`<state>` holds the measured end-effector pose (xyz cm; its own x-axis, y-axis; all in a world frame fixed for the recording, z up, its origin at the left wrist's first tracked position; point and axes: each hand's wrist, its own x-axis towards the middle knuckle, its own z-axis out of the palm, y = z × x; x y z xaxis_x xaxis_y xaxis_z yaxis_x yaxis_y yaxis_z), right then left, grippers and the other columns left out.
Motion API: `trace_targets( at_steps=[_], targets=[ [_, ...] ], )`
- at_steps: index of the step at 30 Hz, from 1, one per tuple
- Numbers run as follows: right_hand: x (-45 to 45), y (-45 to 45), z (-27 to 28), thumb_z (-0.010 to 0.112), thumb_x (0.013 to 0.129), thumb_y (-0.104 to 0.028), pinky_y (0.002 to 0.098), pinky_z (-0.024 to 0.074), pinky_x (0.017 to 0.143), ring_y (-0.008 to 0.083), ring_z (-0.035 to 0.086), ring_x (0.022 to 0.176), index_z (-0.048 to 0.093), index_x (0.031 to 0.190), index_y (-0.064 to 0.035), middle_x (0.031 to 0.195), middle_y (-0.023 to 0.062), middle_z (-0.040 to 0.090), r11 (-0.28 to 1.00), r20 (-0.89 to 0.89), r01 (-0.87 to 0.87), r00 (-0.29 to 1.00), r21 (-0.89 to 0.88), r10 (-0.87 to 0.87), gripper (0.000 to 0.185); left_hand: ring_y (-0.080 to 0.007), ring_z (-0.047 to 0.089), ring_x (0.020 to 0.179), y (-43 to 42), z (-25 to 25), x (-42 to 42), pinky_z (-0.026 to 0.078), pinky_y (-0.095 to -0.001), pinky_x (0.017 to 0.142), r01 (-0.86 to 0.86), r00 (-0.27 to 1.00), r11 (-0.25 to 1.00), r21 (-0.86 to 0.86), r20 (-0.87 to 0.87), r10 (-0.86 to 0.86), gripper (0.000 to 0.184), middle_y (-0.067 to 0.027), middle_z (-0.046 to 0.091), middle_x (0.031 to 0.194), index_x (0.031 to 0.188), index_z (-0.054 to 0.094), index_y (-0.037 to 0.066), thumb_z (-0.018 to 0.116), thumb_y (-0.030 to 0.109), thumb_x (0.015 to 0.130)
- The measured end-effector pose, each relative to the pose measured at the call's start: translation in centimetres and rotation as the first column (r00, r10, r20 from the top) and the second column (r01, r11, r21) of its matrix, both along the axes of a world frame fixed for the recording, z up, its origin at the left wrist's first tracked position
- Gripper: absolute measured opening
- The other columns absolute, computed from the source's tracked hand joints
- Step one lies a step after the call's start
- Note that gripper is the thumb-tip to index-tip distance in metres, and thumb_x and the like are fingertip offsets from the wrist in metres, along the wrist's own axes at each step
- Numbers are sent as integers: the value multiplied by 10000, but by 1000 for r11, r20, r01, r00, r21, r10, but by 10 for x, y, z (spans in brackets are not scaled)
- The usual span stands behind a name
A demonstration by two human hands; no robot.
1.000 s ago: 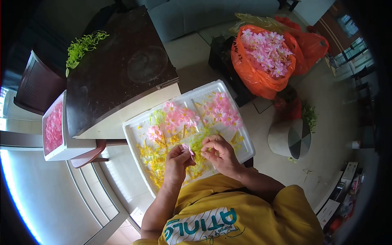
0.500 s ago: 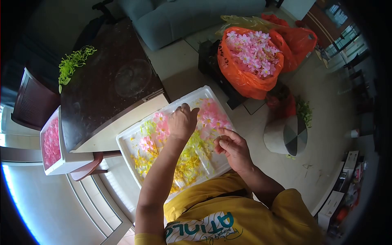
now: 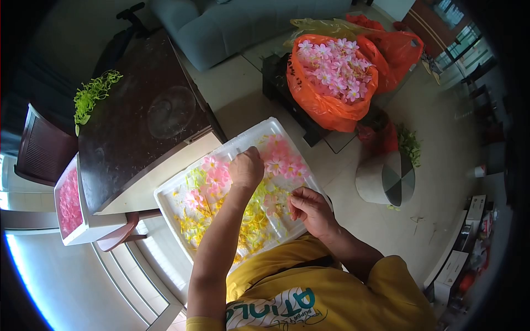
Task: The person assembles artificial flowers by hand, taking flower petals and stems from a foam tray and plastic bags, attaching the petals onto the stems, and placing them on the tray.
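Note:
A white foam tray [image 3: 165, 194] holds pink flowers [image 3: 284, 165], green pieces [image 3: 197, 177] and yellow pieces [image 3: 190, 230]. My left hand [image 3: 246, 167] is over the tray's upper middle, between two groups of pink flowers, its fingers curled down and hidden behind the back of the hand. My right hand [image 3: 310, 209] is at the tray's right edge, thumb and fingers pinched together; anything between them is too small to make out.
A dark table [image 3: 132, 121] with green stems [image 3: 95, 95] stands at upper left, a box of pink petals [image 3: 70, 201] beside it. An orange bag [image 3: 326, 107] of pink flowers is at upper right, above a round grey stool [image 3: 375, 179]. A grey sofa [image 3: 221, 38] stands behind.
My left hand has left the pink flower near my right hand and moved up across the tray. My right hand has shifted right and down. The whole view has also shifted.

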<state>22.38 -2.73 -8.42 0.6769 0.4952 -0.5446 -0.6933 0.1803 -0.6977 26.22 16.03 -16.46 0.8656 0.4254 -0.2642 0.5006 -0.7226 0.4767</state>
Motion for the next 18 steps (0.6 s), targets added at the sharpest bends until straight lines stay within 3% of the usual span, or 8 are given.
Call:
trace_targets(
  at_steps=[4,8,9,11,13,18],
  targets=[
    [-3,2,0,507,861,-53,184,376,536,111,468,565,555,887,-29,704,55,547,1000,-14,-21,1000,-20,21,59,-304,567,601,1,2,-6,467,-374,572,-64,996,998,14,60,63,207,-143,602,679,787,594,18,570,222,766],
    [-4,6,-6,516,861,-62,178,357,522,93,450,561,557,884,-39,677,36,523,999,-7,-22,1000,-28,22,53,-198,517,555,13,31,-25,446,-294,554,-100,918,928,-360,327,226,94,-100,574,634,773,601,15,561,100,783],
    [-4,9,-9,516,861,-62,178,357,522,93,450,561,557,884,-39,677,36,523,999,-8,-24,1000,-28,24,53,-198,517,555,15,36,-30,446,-294,554,-102,917,928,-359,327,227,94,-100,574,634,773,601,15,561,100,783],
    [-2,14,-16,519,858,-62,172,347,519,84,442,561,560,884,-44,670,27,513,996,36,-12,999,-89,15,51,-153,500,564,15,44,-44,430,-253,556,-52,872,611,-790,262,413,64,-72,580,655,788,602,16,552,55,790],
    [0,21,-20,523,856,-61,165,337,515,75,435,560,563,883,-48,662,19,504,989,81,5,997,-150,8,50,-108,482,574,15,51,-56,414,-212,558,49,835,123,-991,108,540,61,-45,585,675,803,604,17,543,10,797],
    [1,42,-22,526,857,-62,159,336,519,62,426,561,574,909,-45,666,10,508,1000,60,-1,998,-14,2,74,-67,476,609,0,66,-84,394,-174,574,38,859,187,-982,127,496,123,-9,588,701,853,632,14,530,-30,800]
  ],
)
